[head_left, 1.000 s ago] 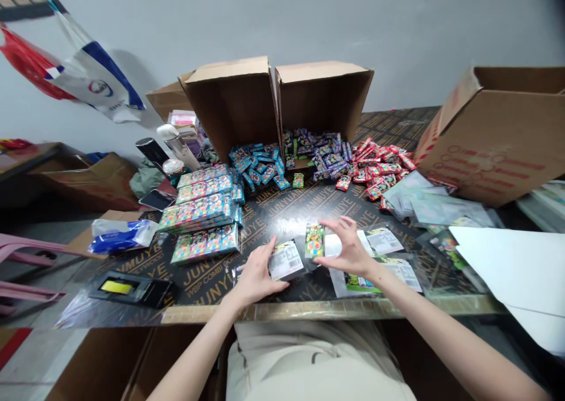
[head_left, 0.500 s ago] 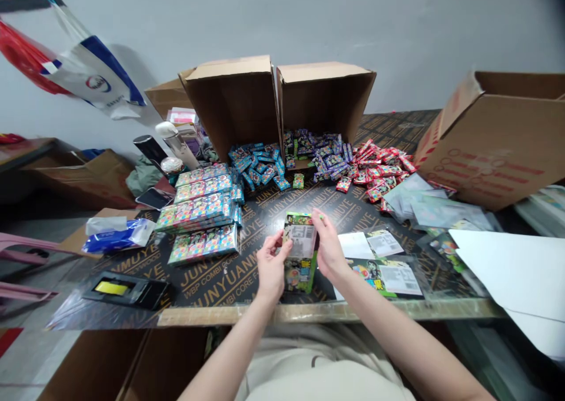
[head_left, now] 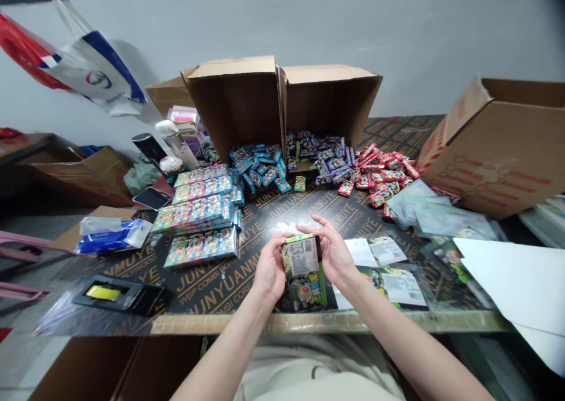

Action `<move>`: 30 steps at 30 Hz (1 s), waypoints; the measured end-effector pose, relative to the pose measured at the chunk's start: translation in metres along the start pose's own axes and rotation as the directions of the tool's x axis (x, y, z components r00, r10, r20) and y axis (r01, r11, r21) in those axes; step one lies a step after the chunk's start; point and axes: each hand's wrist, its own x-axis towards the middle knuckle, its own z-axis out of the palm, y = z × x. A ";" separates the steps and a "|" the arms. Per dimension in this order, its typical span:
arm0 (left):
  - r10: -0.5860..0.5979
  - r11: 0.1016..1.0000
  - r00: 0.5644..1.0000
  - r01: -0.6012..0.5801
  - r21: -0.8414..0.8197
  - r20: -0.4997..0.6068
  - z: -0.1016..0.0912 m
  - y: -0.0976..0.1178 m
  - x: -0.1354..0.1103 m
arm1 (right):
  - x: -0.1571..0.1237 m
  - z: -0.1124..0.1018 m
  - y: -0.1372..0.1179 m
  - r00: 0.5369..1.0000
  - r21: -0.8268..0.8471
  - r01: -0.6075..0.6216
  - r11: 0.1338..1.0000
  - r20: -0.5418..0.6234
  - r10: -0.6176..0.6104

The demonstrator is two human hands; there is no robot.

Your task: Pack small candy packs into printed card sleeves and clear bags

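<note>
A black and green printed card packet (head_left: 304, 277) with a white printed panel is held upright above the table's front edge. My left hand (head_left: 270, 265) grips its left edge, thumb near the top corner and the other fingers partly hidden behind. At the right edge is my right hand (head_left: 338, 254), its fingers stretched out and apart across the packet's top; it seems to touch the packet there. Similar printed cards (head_left: 401, 286) lie just right of my right hand. One small green packet (head_left: 299, 183) lies farther back.
Stacked blue packs (head_left: 200, 245) stand left. Loose blue (head_left: 260, 162), purple (head_left: 333, 156) and red packets (head_left: 384, 171) lie before open cartons (head_left: 238, 65). Clear sleeves (head_left: 454, 212), white sheets (head_left: 516, 283) and another carton (head_left: 498, 148) are right. A black tape dispenser (head_left: 121, 295) sits front left.
The packet has come lower and closer to me. My right hand's fingers have moved from its upper right corner to stretch over its top. My left hand has shifted down along its left side.
</note>
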 end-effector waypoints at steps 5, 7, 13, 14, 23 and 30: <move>0.435 0.810 0.893 -0.443 0.385 0.114 -0.002 0.008 -0.003 | 0.002 -0.012 -0.001 0.992 -0.083 0.120 0.989 0.055 -0.116; 0.525 0.582 0.801 -0.584 0.566 0.287 -0.004 0.014 -0.006 | 0.000 -0.019 -0.001 0.965 -0.155 0.254 0.955 0.102 -0.240; 0.374 0.500 0.849 -0.524 0.689 0.374 -0.003 0.034 0.001 | -0.007 -0.028 -0.008 0.924 -0.463 0.379 0.801 0.145 -0.354; 0.324 0.534 0.874 -0.485 0.693 0.363 -0.002 0.036 0.004 | -0.006 -0.027 -0.010 0.931 -0.491 0.361 0.793 0.146 -0.334; 0.371 0.095 0.681 -0.704 0.704 0.631 0.007 0.036 -0.004 | -0.007 -0.035 -0.023 0.842 -0.572 0.540 0.617 0.368 -0.395; 0.323 -0.141 0.455 -0.844 0.518 0.830 -0.004 0.031 -0.006 | 0.006 -0.085 -0.026 0.724 -0.732 0.644 0.221 0.489 -0.487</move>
